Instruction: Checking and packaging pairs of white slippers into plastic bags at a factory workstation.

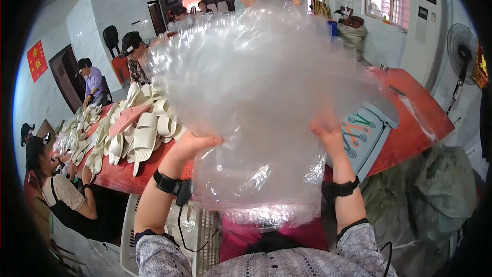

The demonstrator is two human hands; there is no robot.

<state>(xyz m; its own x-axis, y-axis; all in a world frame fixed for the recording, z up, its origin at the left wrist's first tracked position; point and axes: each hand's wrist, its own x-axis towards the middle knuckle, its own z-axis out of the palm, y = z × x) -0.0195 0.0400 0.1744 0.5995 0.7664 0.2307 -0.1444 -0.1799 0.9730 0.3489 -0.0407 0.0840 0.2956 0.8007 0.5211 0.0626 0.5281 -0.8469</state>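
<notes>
A large, loose bunch of clear plastic bags (261, 159) fills the middle of the view, lifted in front of me. My left hand (197, 144) grips its left side, with the thumb lying across the near face. At the opposite edge, my right hand (328, 129) is closed on the plastic, partly smeared by motion. The fingers behind the sheets are hidden. The upper part of the bunch spreads wide and is blurred. Its lower end hangs over my lap.
Cream slippers (145, 136), with a pink one (128, 119) among them, lie heaped on the red table (410, 102). A light blue board (379, 118) with scissor-like shapes rests at right. Below stands a white plastic basket (128, 236); sacks (443, 195) sit at right. Several people work along the left.
</notes>
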